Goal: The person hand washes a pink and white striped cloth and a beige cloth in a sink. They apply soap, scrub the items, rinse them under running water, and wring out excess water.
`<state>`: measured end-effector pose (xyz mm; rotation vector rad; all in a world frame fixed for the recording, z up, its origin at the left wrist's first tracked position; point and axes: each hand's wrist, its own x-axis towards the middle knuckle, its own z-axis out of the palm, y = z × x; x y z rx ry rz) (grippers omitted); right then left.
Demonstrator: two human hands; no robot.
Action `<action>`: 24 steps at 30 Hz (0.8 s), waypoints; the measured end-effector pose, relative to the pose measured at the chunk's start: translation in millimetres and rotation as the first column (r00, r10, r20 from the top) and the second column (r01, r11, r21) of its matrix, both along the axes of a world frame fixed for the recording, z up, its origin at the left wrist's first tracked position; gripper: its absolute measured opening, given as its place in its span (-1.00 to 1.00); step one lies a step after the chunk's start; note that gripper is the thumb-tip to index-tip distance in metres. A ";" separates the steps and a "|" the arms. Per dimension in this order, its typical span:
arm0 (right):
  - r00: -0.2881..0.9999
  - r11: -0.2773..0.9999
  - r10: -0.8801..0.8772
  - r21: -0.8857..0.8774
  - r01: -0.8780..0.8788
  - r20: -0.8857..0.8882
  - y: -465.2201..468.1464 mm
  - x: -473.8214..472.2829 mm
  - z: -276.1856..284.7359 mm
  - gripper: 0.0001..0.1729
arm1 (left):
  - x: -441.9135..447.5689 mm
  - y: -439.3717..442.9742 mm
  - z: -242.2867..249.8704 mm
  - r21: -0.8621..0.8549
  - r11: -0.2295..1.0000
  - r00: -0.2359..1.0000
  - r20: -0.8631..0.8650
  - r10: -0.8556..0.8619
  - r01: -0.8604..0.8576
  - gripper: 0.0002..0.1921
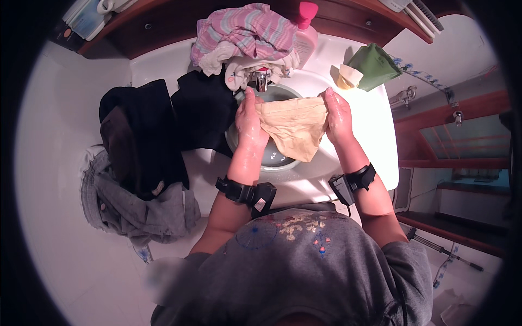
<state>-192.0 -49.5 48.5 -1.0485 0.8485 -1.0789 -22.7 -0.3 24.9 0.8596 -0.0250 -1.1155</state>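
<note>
Between my two hands a wet yellow cloth garment (295, 124) hangs stretched, its upper edge taut and its lower part narrowing to a rounded end. My left hand (249, 118) grips the left corner, thumb up; my right hand (337, 113) grips the right corner the same way. Both hands look wet, with some suds. Below the cloth is a grey-green basin (281, 163) with water in it, partly covered by the cloth and my left forearm. The chrome faucet (261, 80) points down just behind the cloth.
Striped pink cloth (248, 30) is heaped behind the faucet, beside a pink bottle (308, 45). Dark clothes (138, 134) and grey trousers (138, 212) drape over the sink's left side. A green pouch (373, 67) and a yellowish soap bar (347, 82) with a white wrapper lie at right.
</note>
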 end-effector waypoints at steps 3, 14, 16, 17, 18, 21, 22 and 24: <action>0.999 1.000 0.008 0.028 -0.009 0.034 0.8 3.0 7.0 -0.61 | 4.2 1.6 8.0 0.048 0.999 0.983 0.181 -0.023 0.015 -0.75; 0.935 0.939 0.343 0.018 -0.343 -0.084 -9.9 3.3 10.5 -0.69 | -7.6 7.5 7.1 0.251 0.789 0.461 0.697 -0.550 0.562 -0.59; 0.888 0.889 0.456 0.083 -0.451 -0.059 -13.9 -4.8 12.5 -0.71 | 0.2 8.2 3.9 -0.091 0.829 0.767 0.446 -0.461 0.552 -0.65; 0.853 0.850 0.522 0.090 -0.519 -0.021 -15.3 -9.8 13.1 -0.70 | 4.1 8.6 2.8 -0.222 0.845 0.864 0.266 -0.428 0.486 -0.69; 0.842 0.840 0.537 0.106 -0.532 -0.037 -16.4 -14.3 13.3 -0.64 | 8.5 9.0 2.2 -0.345 0.838 0.907 0.145 -0.397 0.422 -0.73; 0.802 0.798 0.592 0.194 -0.571 -0.077 -16.0 -24.1 11.8 -0.62 | 15.8 8.8 3.0 -0.406 0.846 0.930 0.029 -0.367 0.346 -0.73; 0.823 0.820 0.561 0.193 -0.538 -0.088 -14.7 -24.7 10.6 -0.67 | 16.2 9.4 3.8 -0.396 0.849 0.931 0.044 -0.363 0.349 -0.69; 0.862 0.856 0.507 0.114 -0.504 0.002 -11.3 -23.4 9.1 -0.75 | 15.3 9.7 5.8 -0.374 0.834 0.911 0.096 -0.401 0.406 -0.65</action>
